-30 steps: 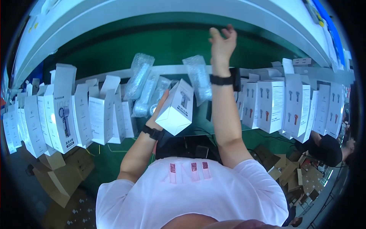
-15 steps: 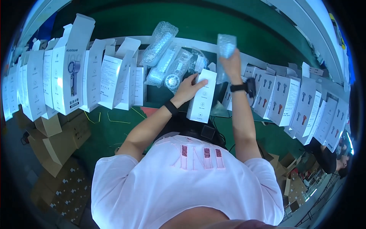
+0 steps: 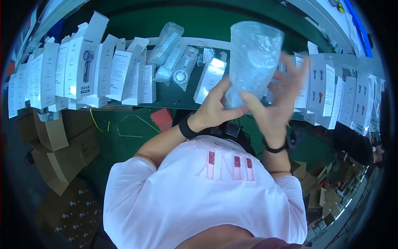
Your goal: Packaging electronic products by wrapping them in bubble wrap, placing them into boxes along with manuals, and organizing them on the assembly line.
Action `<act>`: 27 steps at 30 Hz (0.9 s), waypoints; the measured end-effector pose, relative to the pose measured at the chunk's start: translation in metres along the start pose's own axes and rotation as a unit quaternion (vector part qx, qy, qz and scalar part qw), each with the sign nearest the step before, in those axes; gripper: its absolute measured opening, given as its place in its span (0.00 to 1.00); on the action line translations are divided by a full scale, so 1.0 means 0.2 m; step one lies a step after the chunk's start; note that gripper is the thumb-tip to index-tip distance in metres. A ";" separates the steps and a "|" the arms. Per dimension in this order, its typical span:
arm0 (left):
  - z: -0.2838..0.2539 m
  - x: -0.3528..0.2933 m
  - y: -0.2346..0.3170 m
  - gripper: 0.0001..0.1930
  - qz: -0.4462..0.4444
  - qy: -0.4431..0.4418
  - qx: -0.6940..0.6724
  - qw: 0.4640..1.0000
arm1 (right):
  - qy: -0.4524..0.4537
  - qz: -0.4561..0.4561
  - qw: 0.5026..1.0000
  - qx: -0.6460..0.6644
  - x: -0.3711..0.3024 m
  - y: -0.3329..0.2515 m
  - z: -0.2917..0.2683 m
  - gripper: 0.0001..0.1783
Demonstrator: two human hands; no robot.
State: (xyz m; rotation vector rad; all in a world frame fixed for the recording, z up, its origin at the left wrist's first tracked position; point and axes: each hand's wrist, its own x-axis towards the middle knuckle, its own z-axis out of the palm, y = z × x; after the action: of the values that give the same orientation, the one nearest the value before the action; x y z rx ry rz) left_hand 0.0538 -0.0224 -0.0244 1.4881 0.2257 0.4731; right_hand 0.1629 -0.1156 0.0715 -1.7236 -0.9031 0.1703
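A clear bubble-wrap pouch (image 3: 255, 58) is held up in front of me, its contents a pale shape I cannot make out. My left hand (image 3: 215, 101) grips its lower end, thumb and fingers closed round it. Beside the pouch's right edge is my right hand (image 3: 280, 97), somewhat blurred, with fingers spread apart and the thumb across the pouch's lower corner. A slim white box (image 3: 210, 79) lies on the table just beyond my left hand. To its left rest several bubble-wrapped devices; one wrapped handheld fan (image 3: 185, 66) shows a round head.
Open white printed cartons (image 3: 76, 66) stand in a row along the left. More white cartons (image 3: 319, 83) line the right side. Brown cardboard boxes (image 3: 62, 145) sit on the floor at lower left. A red piece (image 3: 162, 119) is at the table's near edge. Another person (image 3: 352, 143) is at far right.
My left hand has let go of the white box, which now lies on the table, and grips the bubble-wrap pouch. The pouch has come nearer; my right hand has loosened from it and spread its fingers.
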 end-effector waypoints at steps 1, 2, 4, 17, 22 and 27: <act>-0.04 0.01 0.05 0.49 -0.017 -0.051 -0.047 0.997 | 0.009 -0.104 0.993 -0.049 0.05 -0.03 -0.09 0.65; -0.07 0.01 0.09 0.47 -0.035 -0.102 -0.095 0.990 | 0.018 -0.206 0.973 -0.101 0.11 -0.09 -0.18 0.68; -0.13 -0.02 0.11 0.46 -0.030 -0.153 -0.118 0.981 | -0.052 -0.253 0.961 -0.097 0.17 -0.16 -0.24 0.61; -0.05 -0.21 -0.06 0.46 -0.247 -0.174 -0.653 0.694 | -0.137 -0.366 0.892 -0.227 0.07 -0.37 -0.04 0.20; -0.09 -0.15 0.01 0.41 -0.233 -0.161 -0.497 0.820 | -0.191 -0.298 0.913 -0.203 0.05 -0.37 -0.05 0.19; -0.13 -0.05 0.23 0.29 -0.019 -0.018 0.086 0.996 | -0.147 -0.259 0.943 -0.150 0.03 -0.28 -0.05 0.13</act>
State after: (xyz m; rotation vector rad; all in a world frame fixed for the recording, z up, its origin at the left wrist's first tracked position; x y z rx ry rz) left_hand 0.0251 -0.0024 0.0181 1.6569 0.2708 0.4045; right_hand 0.1453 -0.1138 0.1260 -1.6927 -1.6437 -0.0690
